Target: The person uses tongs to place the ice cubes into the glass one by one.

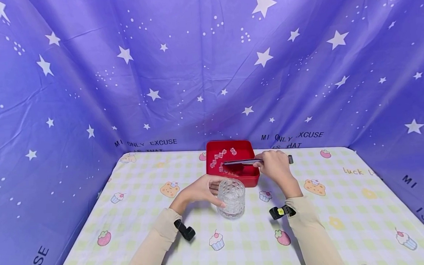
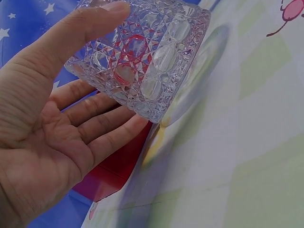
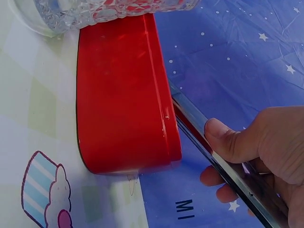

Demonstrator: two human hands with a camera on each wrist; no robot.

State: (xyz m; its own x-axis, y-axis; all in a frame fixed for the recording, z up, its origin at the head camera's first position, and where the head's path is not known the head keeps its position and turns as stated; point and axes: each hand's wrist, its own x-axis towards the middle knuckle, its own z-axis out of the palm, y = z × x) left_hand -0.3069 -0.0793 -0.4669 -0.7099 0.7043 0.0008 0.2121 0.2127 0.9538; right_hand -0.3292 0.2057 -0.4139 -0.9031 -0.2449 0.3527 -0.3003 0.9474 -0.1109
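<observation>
My left hand (image 1: pixel 202 189) holds a clear cut-pattern glass (image 1: pixel 232 199), thumb on the near side and fingers round the back. In the left wrist view the glass (image 2: pixel 147 57) shows patterned walls with red seen through them. With my right hand (image 1: pixel 277 167) I grip metal tongs (image 1: pixel 240 162) between thumb and fingers. They reach over the side of a red box (image 1: pixel 250 182), tips down among small clear pieces (image 1: pixel 220 155) that look like ice cubes. The tips are hidden by the box wall in the right wrist view, where the tongs' arms (image 3: pixel 209 147) lie close together.
A checked tablecloth (image 1: pixel 130 213) with printed cupcakes, bears and strawberries covers the table. The red box stands at the far edge, just behind the glass. Purple starry curtains (image 1: pixel 182 71) hang behind and at both sides. Each wrist wears a black strap (image 1: pixel 283 212).
</observation>
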